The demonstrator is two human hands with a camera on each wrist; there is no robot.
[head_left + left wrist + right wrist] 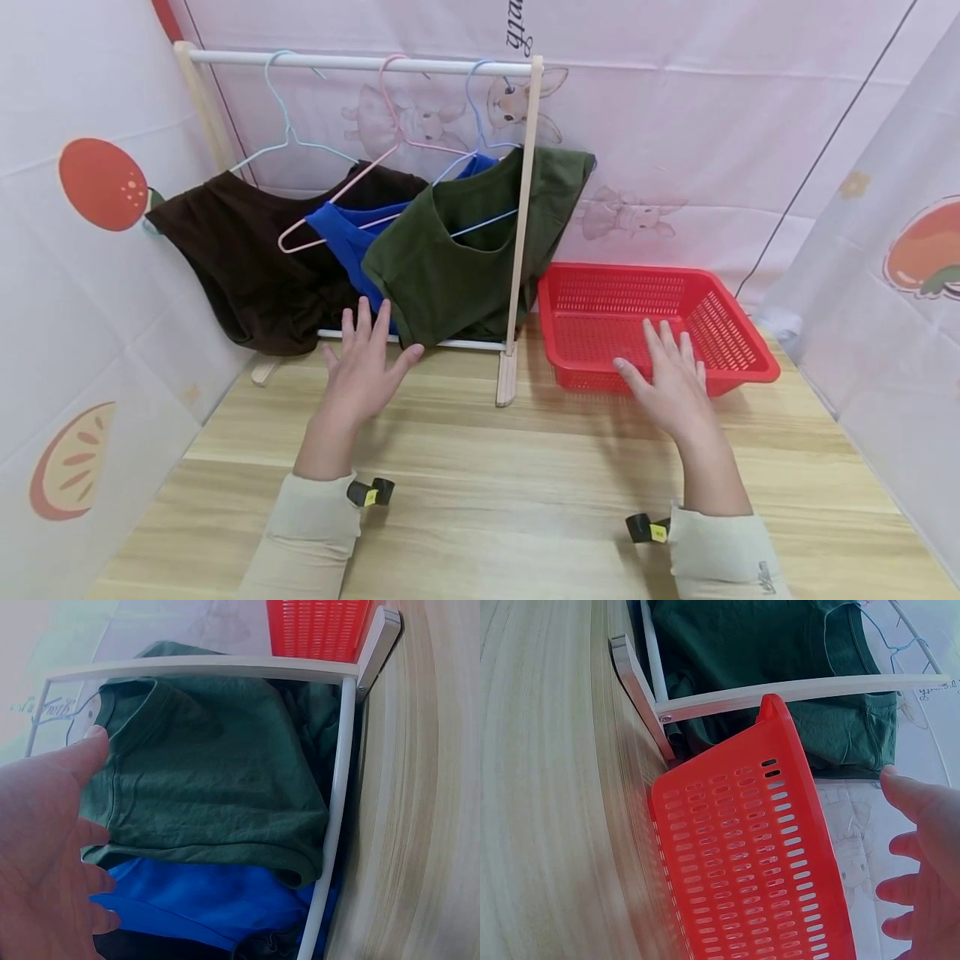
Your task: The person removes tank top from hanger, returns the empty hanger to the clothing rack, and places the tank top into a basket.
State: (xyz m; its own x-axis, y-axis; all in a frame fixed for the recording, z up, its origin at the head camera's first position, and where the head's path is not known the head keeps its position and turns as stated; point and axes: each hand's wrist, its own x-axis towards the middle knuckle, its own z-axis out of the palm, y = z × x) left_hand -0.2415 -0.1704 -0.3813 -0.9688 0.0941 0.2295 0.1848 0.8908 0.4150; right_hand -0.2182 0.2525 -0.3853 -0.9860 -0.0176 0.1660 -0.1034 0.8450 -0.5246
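Observation:
My left hand (362, 371) has its fingers spread in front of the clothes rack, nearest the blue garment (347, 242) and the dark green garment (450, 258). My right hand (671, 379) is held with fingers extended over the front rim of the red plastic basket (562, 358). Neither hand holds anything. On the rack a brown garment (258, 258) hangs from a mint hanger (287, 117), the blue one from a pink hanger (390, 100), and the green one from a blue hanger (474, 100). The left wrist view shows the green garment (210, 772) overlapping the blue one.
The rack's white top bar (345, 60) joins wooden side posts (525, 200), and its right foot (507, 383) stands close to the basket. Under everything lies a wood-grain table (480, 475). Printed cloth walls (660, 150) enclose the back and sides.

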